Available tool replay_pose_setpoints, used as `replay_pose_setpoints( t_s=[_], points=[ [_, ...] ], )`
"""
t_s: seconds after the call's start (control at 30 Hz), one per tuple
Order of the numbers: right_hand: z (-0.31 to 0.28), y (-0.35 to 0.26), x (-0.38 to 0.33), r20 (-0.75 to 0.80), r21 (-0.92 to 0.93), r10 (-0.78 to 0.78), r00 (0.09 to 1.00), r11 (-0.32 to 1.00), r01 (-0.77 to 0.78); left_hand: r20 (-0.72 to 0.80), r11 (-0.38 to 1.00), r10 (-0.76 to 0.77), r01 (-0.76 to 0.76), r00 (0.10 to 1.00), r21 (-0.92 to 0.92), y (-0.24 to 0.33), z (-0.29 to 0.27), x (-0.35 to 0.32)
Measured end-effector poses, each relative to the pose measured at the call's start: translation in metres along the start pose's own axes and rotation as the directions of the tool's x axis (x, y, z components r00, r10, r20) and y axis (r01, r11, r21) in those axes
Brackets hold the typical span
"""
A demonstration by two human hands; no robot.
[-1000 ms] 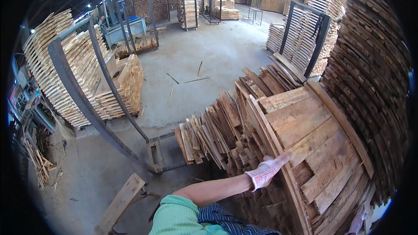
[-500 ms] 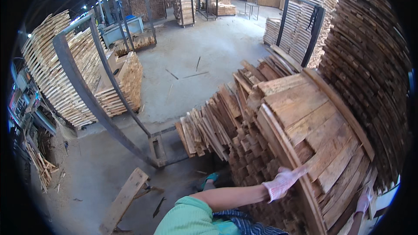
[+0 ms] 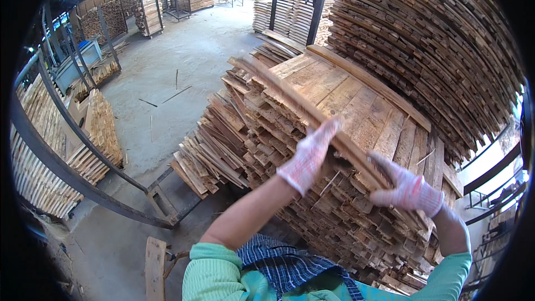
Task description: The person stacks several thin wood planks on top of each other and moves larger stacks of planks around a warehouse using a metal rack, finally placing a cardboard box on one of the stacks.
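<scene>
A long, narrow wooden strip (image 3: pixel 301 106) runs slantwise along the near side of a stack of boards (image 3: pixel 356 103). My left hand (image 3: pixel 312 153), in a pale pinkish work glove, grips the strip near its middle. Closer to the strip's near right end, my gloved right hand (image 3: pixel 409 187) holds it between thumb and fingers. The strip's far end is smeared by motion. Flat boards lie side by side on the stack's top, and another strip (image 3: pixel 370 83) lies along their far edge.
A tall pile of dark boards (image 3: pixel 423 44) rises behind the stack. Loose slats (image 3: pixel 209 156) jut out on the left, beside a curved metal frame (image 3: pixel 83 181). A single plank (image 3: pixel 156 270) stands low at the front. More timber piles line the hall.
My view has swung right. My left hand has moved along the strip, and my right hand has come from the stack's right end onto it. The strip has shifted at the near edge.
</scene>
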State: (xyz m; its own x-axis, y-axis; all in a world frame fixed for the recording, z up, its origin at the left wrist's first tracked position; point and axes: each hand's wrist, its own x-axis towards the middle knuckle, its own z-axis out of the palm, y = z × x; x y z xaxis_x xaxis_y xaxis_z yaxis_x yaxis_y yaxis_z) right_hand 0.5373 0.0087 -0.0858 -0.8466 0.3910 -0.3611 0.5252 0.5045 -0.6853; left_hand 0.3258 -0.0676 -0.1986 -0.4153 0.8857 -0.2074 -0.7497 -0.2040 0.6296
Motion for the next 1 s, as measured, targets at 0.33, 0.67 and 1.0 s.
replay_pose_setpoints(
  t_s=[0.33, 0.67, 1.0],
  points=[
    [-0.017, 0.076, 0.118, -0.357, -0.637, -0.190, 0.915, 0.766, -0.090, -0.007, 0.926, -0.176, 0.169, 0.984, 0.338, 0.033, -0.111, 0.007],
    [0.024, 0.030, 0.134, -0.463, -0.833, -0.423, 0.779, 0.507, -0.220, -0.199, 0.937, -0.348, 0.334, 0.916, -0.098, -0.035, -0.374, -0.030],
    [0.324, -0.043, 0.415, 0.277, -0.409, -0.139, 0.951, 0.878, 0.248, -0.666, 0.842, -0.400, 0.539, 0.630, 0.003, 0.014, -0.542, -0.035]
  ],
)
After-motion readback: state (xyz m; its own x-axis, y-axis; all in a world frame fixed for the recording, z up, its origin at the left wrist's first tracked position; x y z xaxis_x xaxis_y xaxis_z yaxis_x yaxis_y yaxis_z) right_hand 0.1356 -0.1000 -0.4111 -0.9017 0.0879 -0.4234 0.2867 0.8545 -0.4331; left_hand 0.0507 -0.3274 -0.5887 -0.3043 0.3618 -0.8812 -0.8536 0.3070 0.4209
